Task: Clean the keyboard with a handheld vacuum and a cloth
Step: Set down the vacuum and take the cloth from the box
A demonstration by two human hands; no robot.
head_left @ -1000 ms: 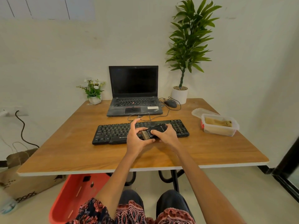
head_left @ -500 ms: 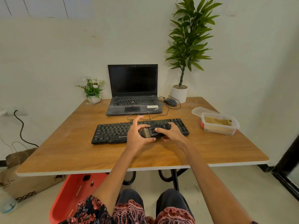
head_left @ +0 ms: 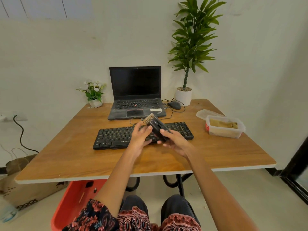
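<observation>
both hands (head_left: pixel 173 141) hold vacuum (head_left: pixel 157 129) above wooden desk (head_left: pixel 70 157) by pale wall (head_left: pixel 58 55).

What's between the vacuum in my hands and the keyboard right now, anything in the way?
Nothing visible. Both the left hand and right hand hold the handheld vacuum above the keyboard, brush end tilted up toward the laptop. Only your own fingers lie beneath it; the keys on the left are uncovered.

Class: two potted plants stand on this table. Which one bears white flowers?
The small potted plant at the table's back left, beside the laptop. The tall potted plant at back right has only green leaves.
</observation>
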